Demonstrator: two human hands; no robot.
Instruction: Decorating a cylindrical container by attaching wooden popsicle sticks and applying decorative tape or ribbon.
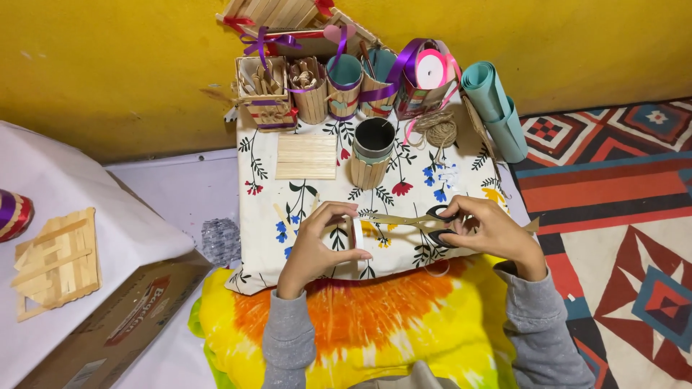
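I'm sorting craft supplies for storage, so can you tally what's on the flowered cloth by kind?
Scissors, in the right hand: 1
Small white strip, in the left hand: 1
Stick-covered cups that show clearly: 4
Flat panel of sticks: 1
Twine ball: 1
Ribbon spool: 1
Teal paper rolls: 2
Total: 11

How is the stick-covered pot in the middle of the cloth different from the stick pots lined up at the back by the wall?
The middle pot stands alone on the floral cloth, while the back pots stand side by side in a row. The middle pot is bare, with a dark, empty-looking inside; the back pots wear purple ribbon, and at least one holds sticks or curls. Both kinds are upright and clad in pale wooden sticks.
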